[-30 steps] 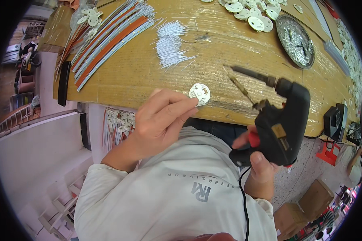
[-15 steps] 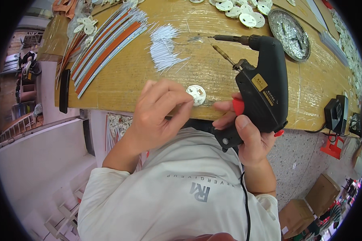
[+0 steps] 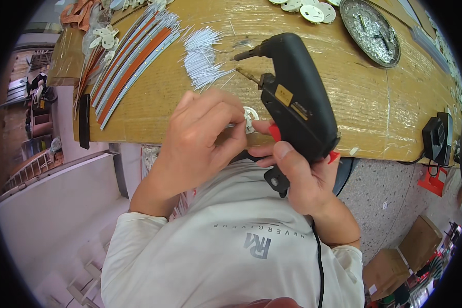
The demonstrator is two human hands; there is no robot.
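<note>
My right hand [image 3: 305, 179] is wrapped round the grip of a black soldering gun [image 3: 305, 92] with a red trigger. Its tip and thin brass-coloured feed tube point to the far left, above the table. Just left of it, the fingers of my left hand [image 3: 203, 138] are pinched together; whatever lies between them is hidden. Close by these fingertips, a small round white disc [image 3: 251, 114] with cut-outs lies near the table's front edge, partly covered by the left fingers. Beyond the left hand is a pile of short white wires [image 3: 203, 56].
Long white and orange strips [image 3: 138, 64] lie at the left, beside a black bar [image 3: 84, 120]. White discs [image 3: 311, 14] and a round metal dish [image 3: 384, 65] of silvery bits are at the back. A black device [image 3: 435, 136] stands at the right edge; a black cord hangs by my right arm.
My right hand has brought the soldering gun leftward, closer to my left hand. My left fingers have shifted slightly right and now cover more of the disc.
</note>
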